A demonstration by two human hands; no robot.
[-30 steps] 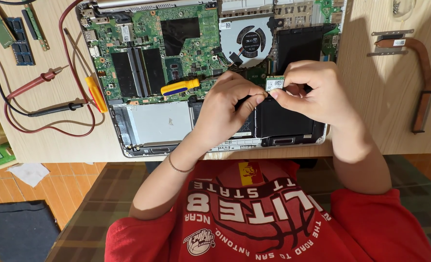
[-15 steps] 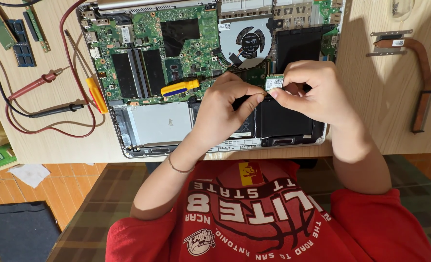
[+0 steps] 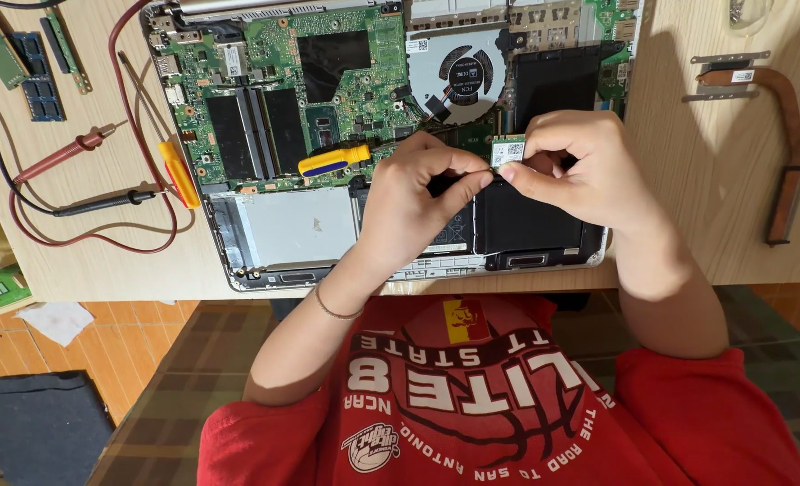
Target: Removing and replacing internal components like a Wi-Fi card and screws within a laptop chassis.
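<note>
Nothing has shifted: both hands' fingers (image 3: pixel 494 175) still pinch, seemingly, the small card (image 3: pixel 508 151).

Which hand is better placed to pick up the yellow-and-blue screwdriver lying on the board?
Probably the left hand. It lies right beside the screwdriver, whose handle nearly touches it. The right hand is on the far side and pinches the small card.

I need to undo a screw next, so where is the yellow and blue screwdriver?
In the head view the screwdriver lies on the open laptop's green board, just left of the left hand and below the dark chip area.
</note>
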